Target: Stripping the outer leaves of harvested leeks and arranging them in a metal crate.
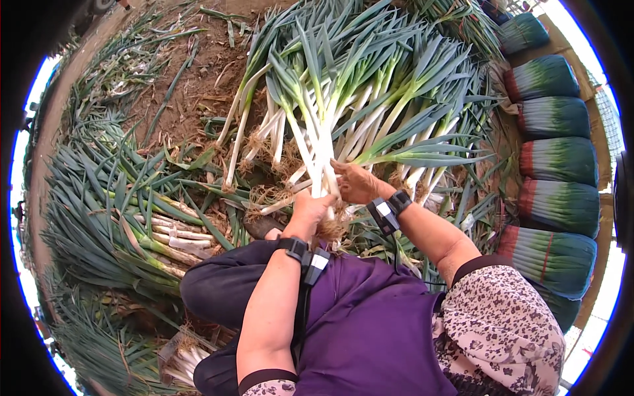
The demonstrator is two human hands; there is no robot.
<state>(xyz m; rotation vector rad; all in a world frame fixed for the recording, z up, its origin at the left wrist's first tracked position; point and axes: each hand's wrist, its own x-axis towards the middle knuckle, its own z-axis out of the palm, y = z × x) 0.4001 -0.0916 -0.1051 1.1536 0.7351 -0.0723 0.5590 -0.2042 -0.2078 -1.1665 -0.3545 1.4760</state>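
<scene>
Wrapped around a small bunch of leeks, our left hand has its fingers closed on the white shafts, just above their wiry, tan roots. Our right hand lies against the right side of the same shafts with its fingers bent; we cannot tell whether it pinches one of them or only touches. The bunch stands out in front of our lap, its smooth, pale stems crossing a little and fanning into flat, pointed, blue-green blades that overlap a broad heap of loose leeks. Our left forearm runs up nearly straight, while our right comes in slantwise from a bent elbow; each wrist bears a black strap with a small box on it. We wear a plain purple apron and a blotchy, flower-printed sleeve. On our left lies another leek pile, its shafts pointing toward our dark-trousered knee. Crumbly brown soil shows beyond, strewn with limp leaf scraps. At our right, thick rounded bundles sit in a row, shading from white to deep green.
</scene>
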